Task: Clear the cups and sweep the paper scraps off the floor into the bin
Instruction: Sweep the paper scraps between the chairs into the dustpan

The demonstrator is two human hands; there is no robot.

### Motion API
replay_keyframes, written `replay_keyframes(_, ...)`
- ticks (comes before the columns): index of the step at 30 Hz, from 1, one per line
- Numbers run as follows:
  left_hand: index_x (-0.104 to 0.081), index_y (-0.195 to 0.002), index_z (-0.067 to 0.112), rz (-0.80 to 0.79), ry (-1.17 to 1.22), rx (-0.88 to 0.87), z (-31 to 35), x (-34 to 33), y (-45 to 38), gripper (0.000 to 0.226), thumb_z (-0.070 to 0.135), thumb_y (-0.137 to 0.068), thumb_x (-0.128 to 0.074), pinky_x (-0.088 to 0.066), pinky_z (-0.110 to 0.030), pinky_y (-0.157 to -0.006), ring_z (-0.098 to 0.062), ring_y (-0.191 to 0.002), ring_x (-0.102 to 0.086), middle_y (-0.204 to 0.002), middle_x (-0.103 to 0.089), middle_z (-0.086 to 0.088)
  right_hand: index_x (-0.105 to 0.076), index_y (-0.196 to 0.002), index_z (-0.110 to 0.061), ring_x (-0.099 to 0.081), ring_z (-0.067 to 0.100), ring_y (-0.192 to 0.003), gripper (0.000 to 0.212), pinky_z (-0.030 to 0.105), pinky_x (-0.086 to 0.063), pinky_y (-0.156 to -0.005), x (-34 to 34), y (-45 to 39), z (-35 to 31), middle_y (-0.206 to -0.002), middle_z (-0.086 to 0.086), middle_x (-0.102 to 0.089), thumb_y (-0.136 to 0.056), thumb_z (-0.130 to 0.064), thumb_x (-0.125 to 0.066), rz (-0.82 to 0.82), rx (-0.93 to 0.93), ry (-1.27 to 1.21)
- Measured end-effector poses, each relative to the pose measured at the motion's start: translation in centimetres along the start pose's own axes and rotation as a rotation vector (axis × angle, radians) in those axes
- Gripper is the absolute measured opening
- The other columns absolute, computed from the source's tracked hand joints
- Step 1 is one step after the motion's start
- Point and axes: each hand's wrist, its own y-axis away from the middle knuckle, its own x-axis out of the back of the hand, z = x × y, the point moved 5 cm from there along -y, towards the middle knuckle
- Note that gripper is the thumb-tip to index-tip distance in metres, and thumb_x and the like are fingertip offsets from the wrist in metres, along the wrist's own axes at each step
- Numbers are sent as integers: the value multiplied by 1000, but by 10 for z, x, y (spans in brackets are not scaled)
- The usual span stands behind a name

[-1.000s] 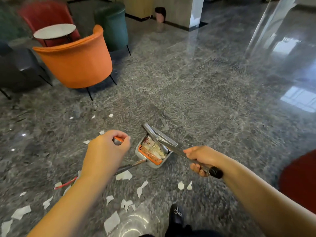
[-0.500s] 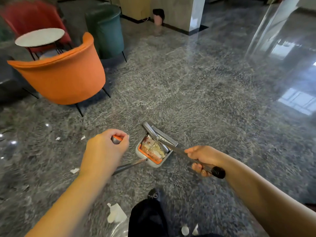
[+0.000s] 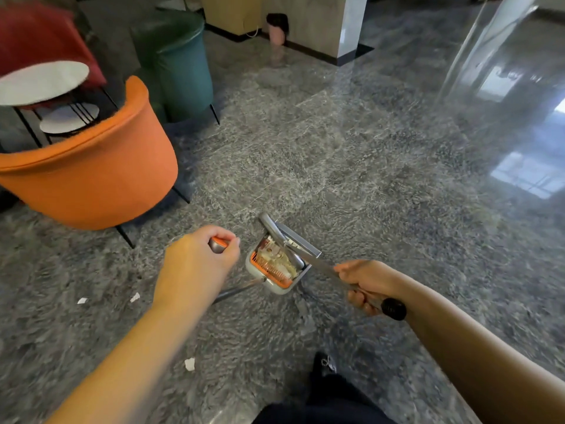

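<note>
My left hand [image 3: 198,264] grips the orange-and-grey end of the broom handle [image 3: 218,243], whose metal shaft runs down under the hand. My right hand [image 3: 365,283] grips the dustpan's long metal handle [image 3: 324,270] just above its black end cap. The grey dustpan [image 3: 276,264], with an orange comb edge, hangs between my hands and holds paper scraps. A few white paper scraps [image 3: 134,297] lie on the grey marble floor to the lower left. A pink bin [image 3: 277,29] with a dark liner stands far off by the wall.
An orange armchair [image 3: 91,175] stands at the left, with a round white side table [image 3: 42,82], a red chair and a green chair [image 3: 177,62] behind it. A pillar [image 3: 345,22] rises at the back. My dark shoe [image 3: 325,367] shows below. Open floor stretches ahead and right.
I have walked forward: the chairs and the far bin are nearer, and most floor scraps have slipped out of view behind me. Both hands keep their holds.
</note>
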Motion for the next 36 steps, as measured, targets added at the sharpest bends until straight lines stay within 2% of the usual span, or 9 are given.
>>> replay_keyframes(4,-70,-84,26,12,-10,-16,8,-18,-86,7,31,-89,-68,-46,-28,-59,-6,-66,-59,-73,-67,13,-41,-137,-13,-34,6,-30,38,10,-28,-36,23,-61,-63,-60,5,-35,-103,-12,-23,-23,-6,23)
replay_keyframes(8,-70,-83,27,23,-25,-7,23,-43,-179,7,31,-88,-68,-39,-26,-54,-6,-60,-56,-71,-66,13,-46,-133,-16,-33,6,-31,39,10,-27,-36,58,-123,-136,-59,4,-35,-101,-11,-25,-30,-22,5)
replay_keyframes(14,-71,-84,26,46,-24,37,52,-64,-304,8,31,-88,-68,-39,-24,-54,-5,-59,-58,-70,-67,12,-46,-132,-11,-35,7,-29,37,11,-28,-35,105,-196,-244,-61,4,-34,-101,-12,-26,-28,-31,-2)
replay_keyframes(19,-72,-84,26,56,-31,34,69,-76,-404,8,31,-89,-68,-36,-21,-50,-4,-53,-54,-65,-65,12,-52,-126,-18,-35,6,-31,35,11,-26,-37,138,-249,-324,-59,4,-37,-100,-12,-30,-23,-18,-8)
replay_keyframes(22,-72,-84,26,74,-41,20,74,-87,-469,6,31,-87,-69,-39,-19,-54,-2,-62,-58,-69,-66,13,-52,-126,-18,-37,6,-31,32,12,-27,-36,155,-289,-369,-59,3,-38,-101,-15,-33,-20,-9,-35)
replay_keyframes(26,-72,-82,27,77,-53,8,76,-104,-567,6,31,-86,-69,-43,-23,-60,-1,-68,-59,-72,-66,16,-51,-128,-15,-37,6,-32,32,12,-29,-34,175,-347,-435,-54,1,-39,-100,-20,-38,-6,-9,-73)
replay_keyframes(31,-73,-84,27,36,-58,6,82,-120,-688,7,32,-86,-68,-53,-32,-70,-14,-75,-64,-77,-71,9,-50,-125,-14,-37,6,-30,28,12,-28,-33,195,-416,-521,-55,3,-40,-101,-21,-37,-2,-39,-145)
replay_keyframes(34,-73,-84,26,23,-65,-30,94,-125,-753,6,30,-86,-69,-52,-31,-72,-14,-75,-65,-76,-70,10,-49,-124,-17,-37,6,-30,26,12,-29,-33,209,-449,-568,-54,3,-40,-101,-24,-40,-18,-52,-194)
replay_keyframes(36,-73,-85,25,17,-71,-32,101,-131,-794,7,30,-86,-68,-52,-31,-72,-14,-76,-64,-77,-70,9,-47,-131,-13,-37,6,-29,32,12,-29,-32,220,-472,-599,-58,4,-38,-101,-23,-40,-20,-61,-222)
